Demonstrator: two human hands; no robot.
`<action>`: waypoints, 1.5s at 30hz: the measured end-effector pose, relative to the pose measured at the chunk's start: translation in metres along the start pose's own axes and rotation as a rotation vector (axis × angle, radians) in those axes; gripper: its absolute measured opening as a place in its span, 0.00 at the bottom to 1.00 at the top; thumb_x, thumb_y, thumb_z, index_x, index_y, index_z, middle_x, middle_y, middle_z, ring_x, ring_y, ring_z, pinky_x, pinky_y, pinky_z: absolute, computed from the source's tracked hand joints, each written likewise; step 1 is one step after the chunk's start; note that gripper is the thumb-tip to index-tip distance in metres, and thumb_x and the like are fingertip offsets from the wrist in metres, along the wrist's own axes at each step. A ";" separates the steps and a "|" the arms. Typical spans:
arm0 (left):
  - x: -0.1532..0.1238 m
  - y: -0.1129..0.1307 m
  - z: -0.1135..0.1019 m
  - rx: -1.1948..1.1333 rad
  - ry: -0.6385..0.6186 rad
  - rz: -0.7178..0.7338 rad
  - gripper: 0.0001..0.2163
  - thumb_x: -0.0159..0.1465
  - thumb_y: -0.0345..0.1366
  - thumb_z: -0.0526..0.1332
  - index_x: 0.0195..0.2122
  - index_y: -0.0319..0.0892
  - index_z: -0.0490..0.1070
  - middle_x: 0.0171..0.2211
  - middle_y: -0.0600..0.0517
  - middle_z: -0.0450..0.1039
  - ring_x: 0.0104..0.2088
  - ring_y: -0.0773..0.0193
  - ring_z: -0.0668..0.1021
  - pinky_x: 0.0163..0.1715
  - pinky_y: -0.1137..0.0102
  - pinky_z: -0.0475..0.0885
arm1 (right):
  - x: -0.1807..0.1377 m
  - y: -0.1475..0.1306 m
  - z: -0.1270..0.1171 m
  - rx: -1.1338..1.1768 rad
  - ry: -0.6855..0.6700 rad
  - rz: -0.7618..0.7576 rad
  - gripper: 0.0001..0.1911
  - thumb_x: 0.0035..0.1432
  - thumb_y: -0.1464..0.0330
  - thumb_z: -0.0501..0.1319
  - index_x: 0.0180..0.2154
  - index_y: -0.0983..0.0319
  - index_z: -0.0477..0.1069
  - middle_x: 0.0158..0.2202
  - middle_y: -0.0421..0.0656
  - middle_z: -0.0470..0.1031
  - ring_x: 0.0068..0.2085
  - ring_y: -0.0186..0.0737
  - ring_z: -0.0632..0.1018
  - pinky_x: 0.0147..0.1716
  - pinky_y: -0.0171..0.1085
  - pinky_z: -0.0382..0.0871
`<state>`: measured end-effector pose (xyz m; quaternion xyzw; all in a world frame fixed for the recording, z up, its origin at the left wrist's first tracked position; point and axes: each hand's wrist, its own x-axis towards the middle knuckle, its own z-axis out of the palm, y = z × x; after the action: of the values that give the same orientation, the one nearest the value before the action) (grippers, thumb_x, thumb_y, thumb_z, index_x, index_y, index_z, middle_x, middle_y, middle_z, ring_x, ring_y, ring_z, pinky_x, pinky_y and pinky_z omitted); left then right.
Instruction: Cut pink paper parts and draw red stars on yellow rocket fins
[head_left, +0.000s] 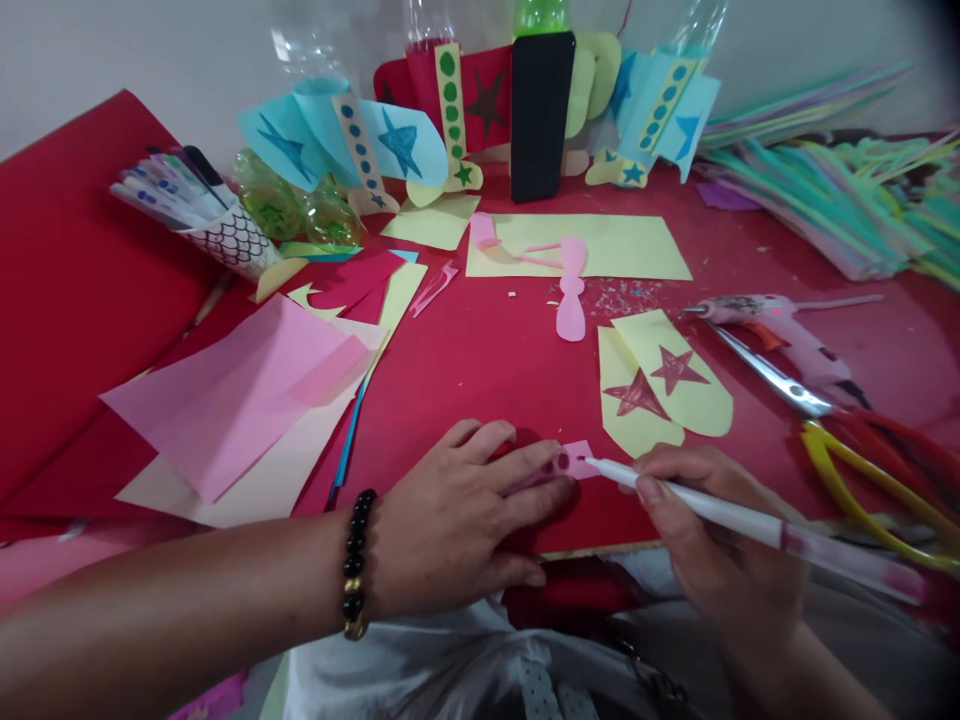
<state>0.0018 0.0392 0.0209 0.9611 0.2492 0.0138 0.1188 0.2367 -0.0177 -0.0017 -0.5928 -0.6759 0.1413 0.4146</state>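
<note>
My left hand (465,510) lies flat with fingers stretched out, pressing a small pink paper strip (577,460) onto the red table (480,360) near its front edge. The strip carries dark red dots. My right hand (712,540) is closed around a white marker pen (720,510), its tip touching the pink strip's right end. A black bead bracelet (356,565) sits on my left wrist. Just beyond the pen lie two yellow paper shapes with red stars (664,385).
Scissors with yellow and red handles (840,430) and a glue gun (780,330) lie to the right. Pink and cream sheets (240,410) are piled at left, a cup of markers (217,225) behind them. Decorated bottles and a black phone (541,115) stand at the back.
</note>
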 end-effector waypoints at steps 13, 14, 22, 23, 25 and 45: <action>0.006 -0.001 0.000 -0.024 -0.036 -0.001 0.31 0.65 0.59 0.53 0.65 0.51 0.55 0.67 0.57 0.53 0.56 0.50 0.61 0.52 0.54 0.56 | 0.003 0.001 -0.004 -0.117 -0.051 -0.049 0.03 0.59 0.70 0.61 0.36 0.58 0.69 0.27 0.36 0.74 0.25 0.32 0.74 0.27 0.32 0.68; 0.006 -0.001 0.000 -0.021 -0.036 -0.003 0.31 0.65 0.59 0.53 0.65 0.51 0.56 0.67 0.57 0.53 0.56 0.50 0.61 0.52 0.54 0.56 | 0.004 0.000 -0.004 -0.139 -0.057 -0.069 0.02 0.59 0.71 0.60 0.36 0.58 0.69 0.26 0.36 0.73 0.24 0.32 0.74 0.27 0.32 0.67; 0.006 0.000 0.001 -0.014 -0.025 0.009 0.31 0.65 0.60 0.51 0.65 0.51 0.56 0.67 0.57 0.55 0.55 0.50 0.61 0.52 0.54 0.57 | 0.010 -0.003 -0.004 -0.176 -0.069 -0.086 0.02 0.59 0.71 0.60 0.33 0.59 0.68 0.23 0.35 0.72 0.23 0.31 0.73 0.25 0.31 0.65; 0.006 0.000 0.001 -0.011 -0.028 0.008 0.31 0.65 0.60 0.51 0.65 0.52 0.56 0.67 0.57 0.54 0.55 0.50 0.61 0.52 0.54 0.57 | 0.009 -0.002 -0.004 -0.174 -0.068 -0.086 0.02 0.59 0.71 0.60 0.34 0.59 0.68 0.24 0.35 0.73 0.23 0.31 0.73 0.25 0.31 0.65; 0.006 0.000 0.001 -0.005 -0.032 0.007 0.31 0.65 0.60 0.50 0.65 0.52 0.55 0.67 0.57 0.54 0.55 0.50 0.61 0.52 0.54 0.57 | 0.009 -0.002 -0.003 -0.163 -0.087 -0.090 0.02 0.59 0.71 0.61 0.34 0.59 0.69 0.25 0.35 0.73 0.22 0.30 0.73 0.25 0.31 0.65; 0.007 0.000 0.000 0.006 -0.036 0.004 0.31 0.65 0.60 0.51 0.65 0.52 0.56 0.67 0.57 0.53 0.56 0.49 0.61 0.52 0.53 0.58 | 0.011 -0.003 -0.003 -0.148 -0.047 -0.070 0.03 0.59 0.71 0.60 0.32 0.59 0.69 0.22 0.34 0.71 0.20 0.29 0.71 0.23 0.30 0.64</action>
<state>0.0080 0.0424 0.0204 0.9620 0.2451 -0.0042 0.1202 0.2376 -0.0090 0.0068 -0.5944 -0.7142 0.0905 0.3583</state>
